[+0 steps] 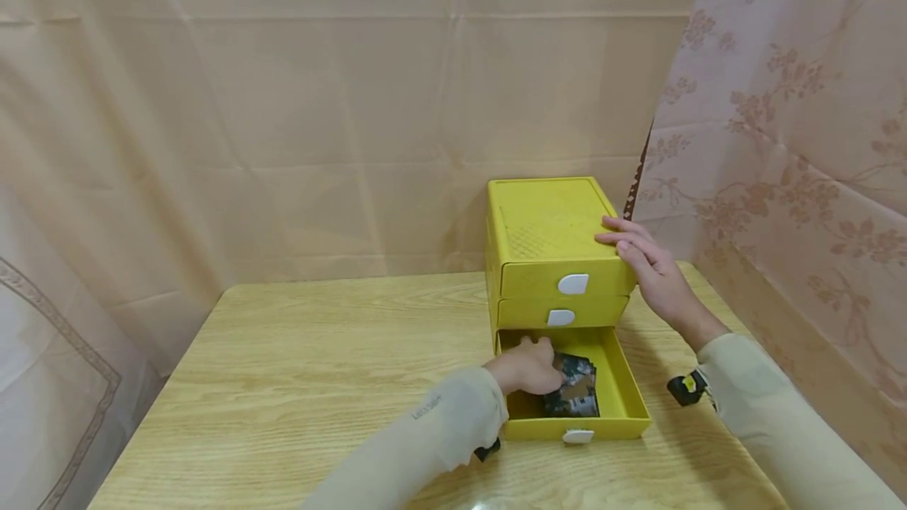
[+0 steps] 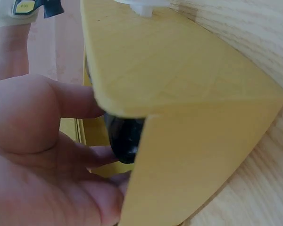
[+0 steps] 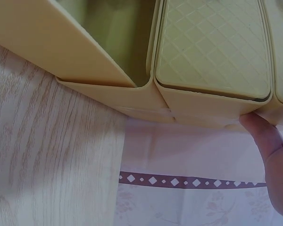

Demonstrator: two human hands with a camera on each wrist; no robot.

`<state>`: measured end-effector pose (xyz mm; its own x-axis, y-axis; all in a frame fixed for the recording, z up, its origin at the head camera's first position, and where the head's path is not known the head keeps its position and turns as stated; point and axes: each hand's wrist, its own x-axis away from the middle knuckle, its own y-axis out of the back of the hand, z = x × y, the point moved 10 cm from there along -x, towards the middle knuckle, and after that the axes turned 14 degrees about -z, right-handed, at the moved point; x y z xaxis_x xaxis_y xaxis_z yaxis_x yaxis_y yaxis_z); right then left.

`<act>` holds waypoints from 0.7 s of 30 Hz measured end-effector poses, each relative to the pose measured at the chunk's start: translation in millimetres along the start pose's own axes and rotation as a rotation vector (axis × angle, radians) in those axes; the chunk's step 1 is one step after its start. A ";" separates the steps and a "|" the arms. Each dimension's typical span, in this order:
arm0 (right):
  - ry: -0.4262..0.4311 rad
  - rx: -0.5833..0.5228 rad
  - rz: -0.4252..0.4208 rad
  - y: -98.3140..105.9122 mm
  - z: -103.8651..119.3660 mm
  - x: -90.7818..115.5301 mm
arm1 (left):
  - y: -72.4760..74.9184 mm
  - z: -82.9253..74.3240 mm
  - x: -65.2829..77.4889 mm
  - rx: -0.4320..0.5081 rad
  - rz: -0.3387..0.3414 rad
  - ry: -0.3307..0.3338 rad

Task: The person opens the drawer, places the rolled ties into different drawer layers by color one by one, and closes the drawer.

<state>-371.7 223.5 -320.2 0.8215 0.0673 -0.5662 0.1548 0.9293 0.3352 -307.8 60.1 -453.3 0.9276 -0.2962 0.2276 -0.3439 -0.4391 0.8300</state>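
A yellow drawer unit [image 1: 546, 215] stands on the table, its bottom drawer [image 1: 527, 430] pulled out. Inside that drawer lies a dark, glossy printed packet [image 1: 577, 396]. My left hand [image 1: 527, 368] reaches in over the drawer's left side and grips the packet. The left wrist view shows the thumb and fingers on either side of the dark packet [image 2: 125, 139], partly hidden by the drawer wall. My right hand [image 1: 655, 278] rests on the unit's top right edge with fingers extended. In the right wrist view, its thumb [image 3: 262, 132] touches the unit's side.
Two upper drawers with white pull tabs [image 1: 573, 283] are closed. The wooden table [image 1: 319, 384] extends to the left of the unit. A beige curtain [image 1: 340, 116] hangs behind, and a flowered cloth [image 1: 794, 140] hangs at the right, close to the unit.
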 end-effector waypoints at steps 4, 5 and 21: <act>0.015 -0.003 0.001 0.1 0.0 -0.1 | -0.4 -8.1 1.7 -0.134 -0.016 -0.084; 0.016 -0.003 0.002 0.2 0.1 0.1 | -1.7 -10.4 2.5 -0.164 -0.013 -0.114; 0.028 -0.014 -0.008 0.9 0.9 0.9 | -16.5 -15.7 6.9 -0.455 0.028 -0.185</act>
<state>-370.3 224.0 -319.8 0.8043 0.0700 -0.5900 0.1532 0.9350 0.3198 -293.4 78.6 -457.4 0.8634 -0.4661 0.1932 -0.2317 -0.0260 0.9724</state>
